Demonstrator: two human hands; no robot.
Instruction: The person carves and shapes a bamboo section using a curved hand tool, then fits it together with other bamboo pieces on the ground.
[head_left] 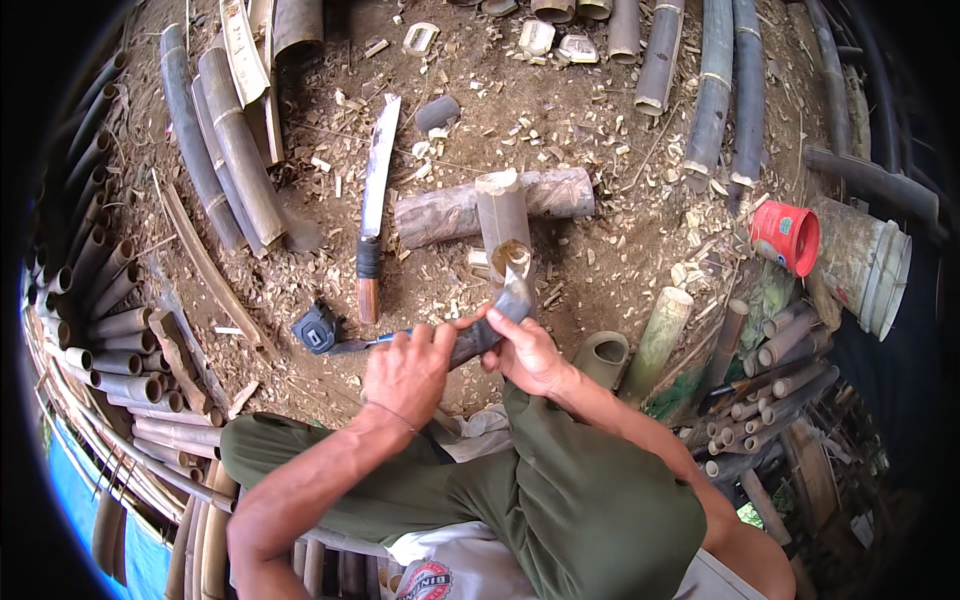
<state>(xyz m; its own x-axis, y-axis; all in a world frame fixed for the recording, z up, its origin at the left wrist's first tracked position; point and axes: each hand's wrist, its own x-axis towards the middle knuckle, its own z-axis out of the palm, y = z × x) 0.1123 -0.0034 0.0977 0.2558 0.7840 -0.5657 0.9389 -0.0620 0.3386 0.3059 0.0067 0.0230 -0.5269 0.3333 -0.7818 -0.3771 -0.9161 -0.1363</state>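
My left hand (405, 370) is closed, knuckles up, on the lower end of a dark grey, slightly curved bamboo piece (515, 298). My right hand (532, 352) grips the same piece further up, its thumb along the side. The piece's pale upper tip meets the open near end of a short bamboo tube (502, 215), which lies across a thick log (420, 218). A slim blue-and-black object (385, 338) shows beside my left fingers; whether they hold it is unclear. Left of that hand lies a dark tape measure (318, 328).
A machete (378, 180) with a wooden handle lies left of the log. Bamboo poles (240, 145) lie at the far left, with others at the far right. A red can (785, 237) and a dirty white bucket (868, 265) sit at right. Chips cover the soil.
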